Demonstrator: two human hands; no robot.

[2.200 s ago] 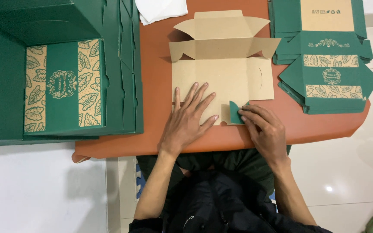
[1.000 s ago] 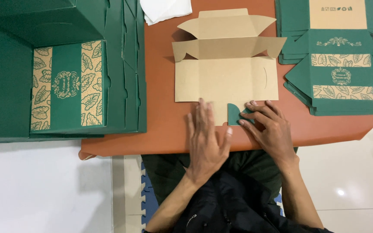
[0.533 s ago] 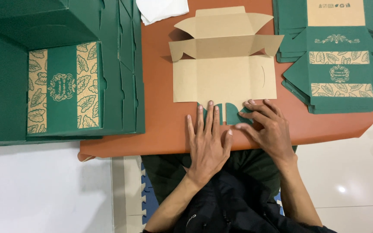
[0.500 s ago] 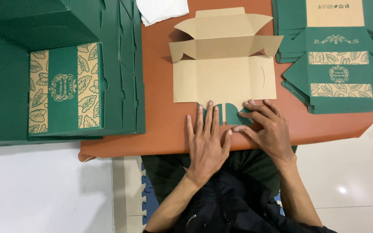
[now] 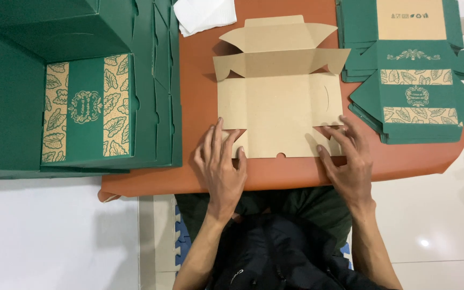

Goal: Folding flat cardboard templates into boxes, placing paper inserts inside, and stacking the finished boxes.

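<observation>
A flat unfolded cardboard box blank [image 5: 278, 102] lies brown side up on the orange table [image 5: 200, 107], its far flaps partly raised. My left hand [image 5: 220, 164] rests flat at the blank's near left corner, fingers spread and touching the near flap. My right hand [image 5: 348, 156] presses on the near right corner, fingertips on the flap's edge. The near flap lies flat between both hands.
Assembled green boxes with a leaf pattern [image 5: 81, 102] stand at the left. A stack of flat green blanks [image 5: 412, 70] sits at the right, overhanging the table edge. A white cloth [image 5: 205, 13] lies at the far edge. White floor surrounds the table.
The near flap, earlier folded with its green side showing, now lies flat, brown side up. My hands have moved apart to its two near corners.
</observation>
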